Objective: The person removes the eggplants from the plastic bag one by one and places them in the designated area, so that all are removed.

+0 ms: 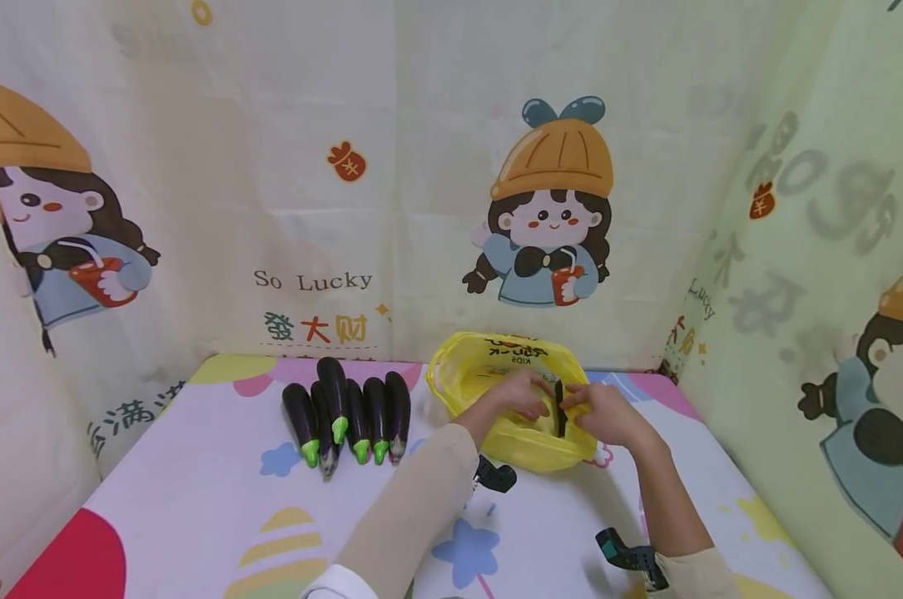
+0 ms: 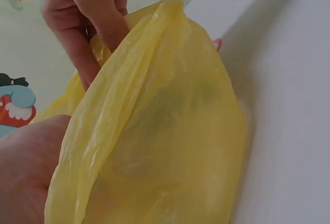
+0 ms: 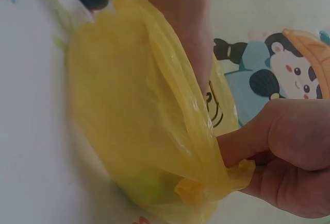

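A yellow plastic bag [image 1: 522, 449] stands with its mouth facing up and black print on its far wall. My left hand [image 1: 524, 394] reaches into the mouth; in the left wrist view the near wall of the bag hides its fingers. My right hand [image 1: 608, 413] is at the bag's right rim, and in the right wrist view its thumb and fingers pinch a fold of yellow plastic [image 3: 242, 175]. Between both hands, inside the mouth, shows a narrow dark thing [image 1: 559, 409]. A green patch [image 3: 147, 185] shows through the lower bag wall.
Several dark purple eggplants [image 1: 376, 416] with mostly green stem ends lie side by side left of the bag, one resting on top of others. The table's patterned cover [image 1: 391, 532] meets a printed cloth backdrop [image 1: 436, 208] behind and at both sides.
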The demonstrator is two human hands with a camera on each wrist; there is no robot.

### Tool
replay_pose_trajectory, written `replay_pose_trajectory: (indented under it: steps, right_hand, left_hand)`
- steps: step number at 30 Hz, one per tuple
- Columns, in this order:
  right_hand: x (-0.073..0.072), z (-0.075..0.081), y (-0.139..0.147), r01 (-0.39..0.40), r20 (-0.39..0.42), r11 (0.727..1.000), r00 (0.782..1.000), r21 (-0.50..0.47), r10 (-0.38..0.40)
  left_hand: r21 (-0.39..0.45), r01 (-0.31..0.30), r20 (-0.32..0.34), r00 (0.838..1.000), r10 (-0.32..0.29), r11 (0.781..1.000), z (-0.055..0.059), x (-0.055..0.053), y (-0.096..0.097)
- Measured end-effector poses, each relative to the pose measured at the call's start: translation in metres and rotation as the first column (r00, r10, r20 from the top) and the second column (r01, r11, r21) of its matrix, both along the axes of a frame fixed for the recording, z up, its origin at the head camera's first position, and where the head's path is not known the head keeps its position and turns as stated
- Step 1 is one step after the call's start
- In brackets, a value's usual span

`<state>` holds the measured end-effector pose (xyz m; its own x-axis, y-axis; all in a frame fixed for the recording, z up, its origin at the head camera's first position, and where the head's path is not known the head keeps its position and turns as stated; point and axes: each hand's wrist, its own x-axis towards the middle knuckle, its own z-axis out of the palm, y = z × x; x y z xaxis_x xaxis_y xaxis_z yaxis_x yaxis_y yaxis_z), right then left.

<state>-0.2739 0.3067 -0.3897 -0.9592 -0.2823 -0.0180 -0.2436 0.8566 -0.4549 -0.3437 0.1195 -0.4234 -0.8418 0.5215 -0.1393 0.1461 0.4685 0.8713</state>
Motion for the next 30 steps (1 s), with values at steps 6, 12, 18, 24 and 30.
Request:
replay_pose_trajectory:
  steps: [6,12,18,24,30]
  right_hand:
    - [0.001,0.003,0.0,-0.004,-0.019,1.0,1.0,0.011,0.004]
    - [0.002,0.005,-0.001,-0.005,-0.022,1.0,1.0,0.007,0.005]
    - [0.002,0.006,0.0,-0.007,-0.027,1.0,1.0,-0.016,0.006]
    - [0.001,0.006,0.001,-0.01,-0.025,1.0,1.0,-0.021,0.009]
    - [0.001,0.006,0.004,0.006,-0.012,0.999,1.0,-0.032,-0.006]
  left_hand:
    - [0.044,-0.022,0.039,0.999,0.021,0.999,0.0,0.002,0.007]
    - [0.106,-0.047,0.097,0.995,0.037,0.993,-0.004,0.005,0.01]
    - [0.116,-0.018,0.108,0.994,0.005,0.993,-0.007,0.004,0.012]
    - [0.116,-0.015,0.118,0.993,0.001,0.993,-0.01,0.003,0.019]
    - [0.098,-0.028,0.125,0.992,0.016,0.995,-0.012,0.007,0.028]
